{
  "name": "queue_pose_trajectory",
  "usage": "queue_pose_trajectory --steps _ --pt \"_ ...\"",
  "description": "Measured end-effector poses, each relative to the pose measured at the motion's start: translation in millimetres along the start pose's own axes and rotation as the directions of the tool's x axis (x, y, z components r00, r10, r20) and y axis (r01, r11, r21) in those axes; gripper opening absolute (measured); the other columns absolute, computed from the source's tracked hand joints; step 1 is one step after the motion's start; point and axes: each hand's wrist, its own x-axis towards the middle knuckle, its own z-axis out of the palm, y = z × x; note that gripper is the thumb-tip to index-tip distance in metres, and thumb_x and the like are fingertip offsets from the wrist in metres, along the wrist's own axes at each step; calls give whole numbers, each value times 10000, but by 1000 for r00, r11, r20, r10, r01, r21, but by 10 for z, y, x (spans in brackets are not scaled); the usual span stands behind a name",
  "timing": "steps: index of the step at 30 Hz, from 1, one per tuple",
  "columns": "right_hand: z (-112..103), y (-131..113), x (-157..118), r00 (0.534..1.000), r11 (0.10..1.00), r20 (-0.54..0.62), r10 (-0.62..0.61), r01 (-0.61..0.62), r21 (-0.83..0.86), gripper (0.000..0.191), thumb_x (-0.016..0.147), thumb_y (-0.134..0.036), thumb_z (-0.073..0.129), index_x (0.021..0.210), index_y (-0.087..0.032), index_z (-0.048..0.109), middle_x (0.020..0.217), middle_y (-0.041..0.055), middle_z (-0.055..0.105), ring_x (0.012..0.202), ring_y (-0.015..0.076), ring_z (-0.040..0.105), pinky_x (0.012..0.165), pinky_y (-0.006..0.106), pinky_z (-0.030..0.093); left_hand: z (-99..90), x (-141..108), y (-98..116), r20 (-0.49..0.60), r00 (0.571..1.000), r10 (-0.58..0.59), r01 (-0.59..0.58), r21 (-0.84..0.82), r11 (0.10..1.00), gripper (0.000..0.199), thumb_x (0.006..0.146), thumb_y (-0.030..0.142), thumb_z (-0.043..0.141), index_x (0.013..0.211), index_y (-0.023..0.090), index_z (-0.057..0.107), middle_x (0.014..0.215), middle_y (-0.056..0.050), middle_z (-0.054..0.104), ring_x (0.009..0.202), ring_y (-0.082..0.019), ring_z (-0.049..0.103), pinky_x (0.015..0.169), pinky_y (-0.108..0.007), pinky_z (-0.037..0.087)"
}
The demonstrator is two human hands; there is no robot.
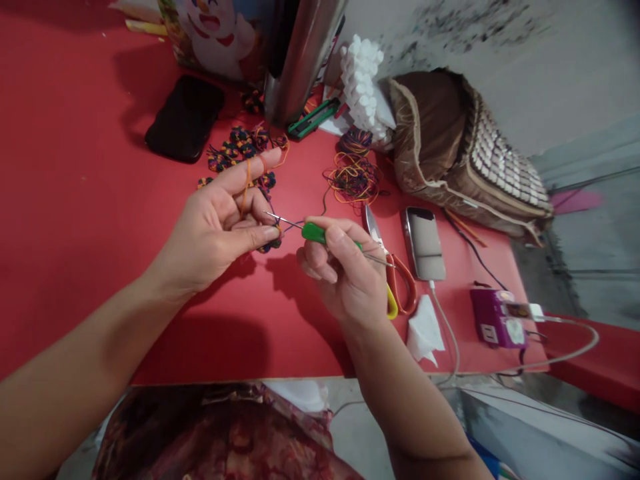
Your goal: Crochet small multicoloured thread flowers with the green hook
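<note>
Between thumb and fingers my left hand (215, 210) pinches a small dark multicoloured crochet piece (271, 243). Orange yarn (247, 187) runs round its raised index finger. My right hand (345, 267) is closed on a crochet hook (314, 233) with a green grip and thin metal ends. The hook's tip reaches the crochet piece near my left thumb, with a dark strand at it. Behind my left hand lie several finished-looking crochet pieces (235, 148) in dark blue, orange and pink. A loose tangle of multicoloured yarn (354, 175) sits beyond my right hand.
Scissors (400, 283) and a charging phone (423, 244) lie right of my right hand, near a crumpled tissue (425, 331) and a purple box (495, 319). A black phone-like object (186, 119), a metal post (303, 60), a green cutter (313, 119) and a brown bag (465, 147) stand farther back.
</note>
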Motion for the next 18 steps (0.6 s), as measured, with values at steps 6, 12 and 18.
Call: queue_pose_trajectory --steps 6,12,18 --pt "8 19 5 999 998 -33 -25 23 -63 185 929 -431 881 1010 -266 875 613 -74 622 451 46 321 475 244 352 57 -29 21 -73 992 107 -97 126 987 694 673 41 920 1321 262 807 791 41 662 732 -136 562 659 -274 479" --pt "21 99 6 999 996 -17 -52 50 -77 260 934 -501 868 1033 -261 847 630 -74 631 460 53 348 476 257 342 -26 -5 -67 -14 988 151 -148 117 982 594 789 124 904 1349 303 814 962 -25 813 786 -183 619 710 -323 506" --pt "4 159 88 1000 999 -14 -15 15 37 256 904 -484 864 1013 -255 825 629 -95 610 457 42 289 508 247 370 -54 19 -112 -19 989 144 -143 28 989 517 785 129 899 1276 283 848 921 -12 791 901 -182 690 819 -300 559"
